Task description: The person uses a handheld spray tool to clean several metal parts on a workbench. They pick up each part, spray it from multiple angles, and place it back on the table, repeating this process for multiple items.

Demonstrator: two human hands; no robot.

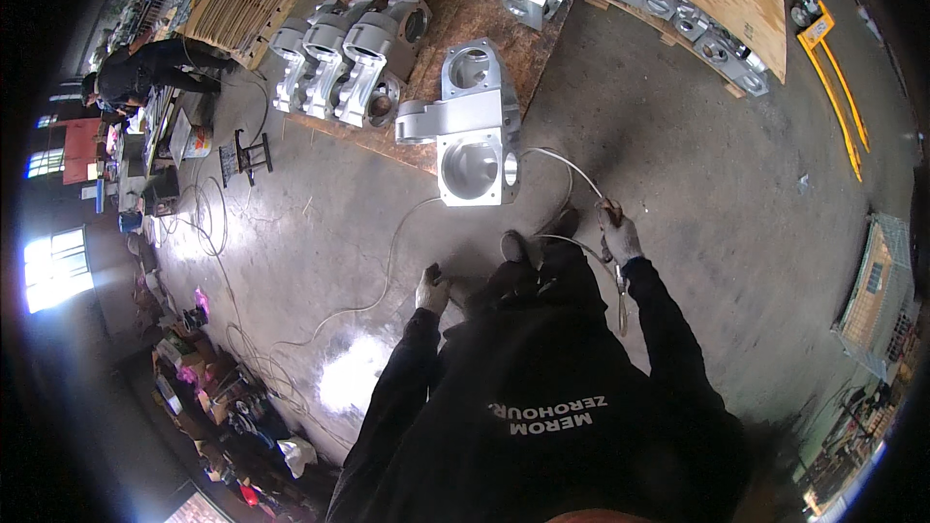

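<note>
My gloved right hand [621,233] is closed around a pale hose [579,170], which arcs away toward the silver casting [480,118] ahead of me. My gloved left hand [432,292] is low by my other side, fingers curled; from this view I can't fairly tell whether it grips anything. That casting sits at the wooden desk's [450,0] near edge, similar castings [351,60] grouped to its left. Farther right, a yellow frame [820,28] lies on the floor [697,184].
</note>
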